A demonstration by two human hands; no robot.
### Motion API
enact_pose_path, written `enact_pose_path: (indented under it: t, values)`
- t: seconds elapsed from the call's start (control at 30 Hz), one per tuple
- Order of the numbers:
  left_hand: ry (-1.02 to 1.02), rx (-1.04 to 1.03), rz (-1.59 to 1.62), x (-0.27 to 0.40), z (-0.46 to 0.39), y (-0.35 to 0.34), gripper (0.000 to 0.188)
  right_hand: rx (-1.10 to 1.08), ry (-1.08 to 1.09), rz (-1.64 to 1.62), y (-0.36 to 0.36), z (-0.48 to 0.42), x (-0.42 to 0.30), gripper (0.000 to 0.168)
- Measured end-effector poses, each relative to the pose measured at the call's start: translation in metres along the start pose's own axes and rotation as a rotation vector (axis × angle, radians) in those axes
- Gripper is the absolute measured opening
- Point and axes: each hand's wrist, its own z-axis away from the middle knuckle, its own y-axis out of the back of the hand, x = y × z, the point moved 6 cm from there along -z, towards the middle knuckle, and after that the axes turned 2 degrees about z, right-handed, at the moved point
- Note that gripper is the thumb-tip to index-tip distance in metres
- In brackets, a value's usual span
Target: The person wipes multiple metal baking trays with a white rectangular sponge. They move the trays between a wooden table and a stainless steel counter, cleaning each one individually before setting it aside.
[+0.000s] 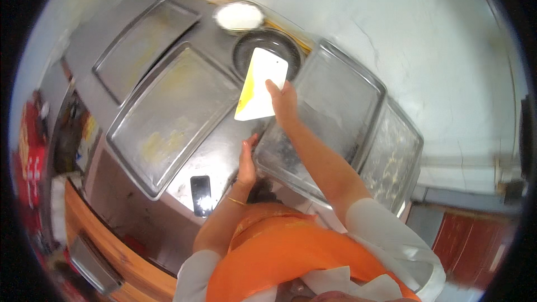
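Note:
My right hand (pixel 285 102) grips a flat white dough scraper (pixel 268 71) with a yellow smear along its left side. The scraper is over the near part of a round dark-bottomed pan (pixel 247 56). My left hand (pixel 247 165) is beside the left edge of a metal baking tray (pixel 340 88), with its fingers pointing away from me. Whether those fingers touch or hold the rim is hard to see. My right forearm crosses above this tray, which overlaps another tray (pixel 392 147) with pale residue.
Two metal baking trays (pixel 180 105) (pixel 144 37) with yellowish stains lie to the left. Behind the pan stands a bowl of white contents (pixel 239 16), close to the wall (pixel 411 42). A smartphone (pixel 201 195) lies near the metal counter's front edge. Wooden furniture (pixel 117 256) is at lower left.

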Motion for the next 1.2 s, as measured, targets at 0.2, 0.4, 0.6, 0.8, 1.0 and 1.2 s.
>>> enact_pose_path:
  t: [0.2, 0.4, 0.6, 0.8, 1.0, 1.2]
  values:
    - [-0.152, 0.158, -0.094, 0.025, 0.054, 0.071, 0.06, -0.173, 0.49, 0.464, -0.11, 0.0, -0.108, 0.024]
    - [-0.23, 0.409, -0.148, 0.028, 0.133, 0.162, 0.057, -0.346, 0.968, 0.664, -0.231, 0.002, -0.037, 0.015]
    - [-0.156, 0.639, 0.126, 0.013, 0.179, 0.206, 0.055, -0.445, 0.936, 0.493, -0.274, 0.01, -0.001, 0.017]
    - [0.074, 0.457, -0.25, 0.021, 0.135, 0.178, 0.045, -0.436, 0.32, 0.643, -0.255, -0.028, 0.029, 0.029]
    - [0.005, 0.088, -0.374, 0.031, 0.064, 0.08, 0.038, -0.455, -0.175, -0.528, -0.115, -0.051, 0.059, 0.035]
    - [-0.202, -0.041, -0.513, 0.016, 0.03, 0.002, 0.035, 0.216, -0.07, 0.129, 0.199, -0.061, 0.14, 0.034]
